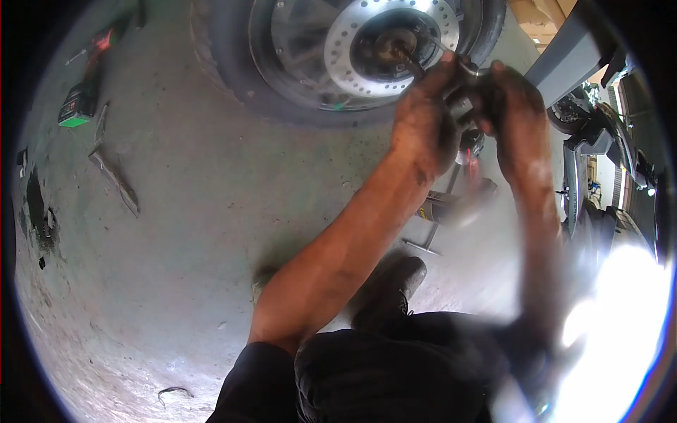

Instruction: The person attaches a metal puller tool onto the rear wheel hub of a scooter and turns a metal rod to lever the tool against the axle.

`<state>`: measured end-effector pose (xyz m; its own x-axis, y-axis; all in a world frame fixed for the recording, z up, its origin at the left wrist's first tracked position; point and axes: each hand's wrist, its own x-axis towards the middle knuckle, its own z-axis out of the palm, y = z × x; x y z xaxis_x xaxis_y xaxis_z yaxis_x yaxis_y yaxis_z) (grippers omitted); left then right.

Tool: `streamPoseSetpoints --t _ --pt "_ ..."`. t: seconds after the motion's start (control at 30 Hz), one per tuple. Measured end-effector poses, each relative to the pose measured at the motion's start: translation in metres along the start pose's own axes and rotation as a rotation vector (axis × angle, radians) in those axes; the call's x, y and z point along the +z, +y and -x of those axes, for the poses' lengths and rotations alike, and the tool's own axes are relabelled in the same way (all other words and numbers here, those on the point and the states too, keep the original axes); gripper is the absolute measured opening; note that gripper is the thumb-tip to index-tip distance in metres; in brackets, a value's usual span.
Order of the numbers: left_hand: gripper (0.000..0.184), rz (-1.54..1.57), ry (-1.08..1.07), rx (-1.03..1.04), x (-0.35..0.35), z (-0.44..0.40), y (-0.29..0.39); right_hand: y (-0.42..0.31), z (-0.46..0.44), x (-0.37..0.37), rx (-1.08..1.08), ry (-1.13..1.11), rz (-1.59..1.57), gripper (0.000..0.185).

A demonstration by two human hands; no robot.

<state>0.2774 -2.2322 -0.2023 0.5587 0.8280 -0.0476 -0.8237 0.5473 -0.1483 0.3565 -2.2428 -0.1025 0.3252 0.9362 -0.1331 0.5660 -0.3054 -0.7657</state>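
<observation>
Both hands are raised close together in front of a motorcycle wheel with a drilled silver brake disc. Between them is a small dark and silvery metal part, perhaps a brake caliper, blurred and partly covered by fingers. My left hand curls round its left side, thumb up. My right hand grips it from the right with bent fingers. A dark rod, seemingly the axle, sticks out of the wheel hub just beyond my left hand.
A spray can stands below my hands beside a T-handle wrench on the floor. To the left lie a cordless power tool and a flat metal strip. My boot is below; motorcycle parts stand at right.
</observation>
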Motion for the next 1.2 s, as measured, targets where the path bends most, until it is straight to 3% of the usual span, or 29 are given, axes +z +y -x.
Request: streamPoseSetpoints --t 0.1,0.13,0.23,0.33,0.43,0.47,0.57,0.73,0.8,0.87,0.97,1.0,1.1,1.13,1.2 --pt "0.020 0.052 0.085 -0.051 0.002 -0.001 -0.001 0.010 0.003 -0.002 -0.055 0.112 0.105 0.030" --pt "0.023 0.034 0.100 -0.033 0.005 -0.001 0.000 0.018 0.003 0.000 -0.358 0.197 0.366 0.030" --pt "0.029 0.001 0.150 0.018 0.007 0.001 -0.002 0.019 0.009 0.003 -0.593 0.242 0.666 0.035" --pt "0.026 0.021 0.138 0.039 0.003 -0.004 -0.003 0.023 0.012 0.008 -0.381 0.138 0.654 0.035" --pt "0.021 0.055 0.089 -0.019 -0.002 -0.002 0.000 0.011 0.017 0.019 -0.232 -0.015 0.318 0.037" --pt "0.022 0.062 0.092 -0.047 -0.004 -0.003 0.001 0.000 0.020 0.020 -0.049 -0.089 0.232 0.035" --pt "0.024 0.067 0.134 -0.037 -0.010 -0.007 0.003 0.015 0.018 0.022 -0.414 0.122 0.587 0.033" --pt "0.025 0.055 0.092 -0.002 -0.007 -0.006 0.003 0.013 0.010 0.021 -0.878 0.173 0.701 0.022" --pt "0.026 0.049 0.099 -0.033 -0.004 -0.003 0.004 0.012 0.007 0.019 -0.845 0.174 0.706 0.021" --pt "0.027 0.031 0.152 -0.045 0.004 0.002 0.004 0.009 0.005 0.022 -0.678 0.175 0.558 0.024" --pt "0.026 -0.022 0.115 -0.035 0.002 0.002 0.004 -0.001 -0.001 0.010 -0.172 0.117 0.164 0.034" --pt "0.026 -0.043 0.082 -0.025 -0.001 0.000 0.003 0.001 0.000 0.009 -0.150 0.062 0.020 0.040" --pt "0.028 -0.069 0.078 -0.002 -0.002 -0.003 0.002 0.007 0.005 0.000 0.007 -0.008 -0.003 0.037" --pt "0.027 -0.057 0.106 -0.019 0.001 -0.002 0.003 0.013 0.006 0.003 -0.128 0.151 0.190 0.034" --pt "0.025 -0.035 0.172 -0.054 0.006 0.002 0.004 0.021 0.005 0.004 -0.546 0.229 0.531 0.033"
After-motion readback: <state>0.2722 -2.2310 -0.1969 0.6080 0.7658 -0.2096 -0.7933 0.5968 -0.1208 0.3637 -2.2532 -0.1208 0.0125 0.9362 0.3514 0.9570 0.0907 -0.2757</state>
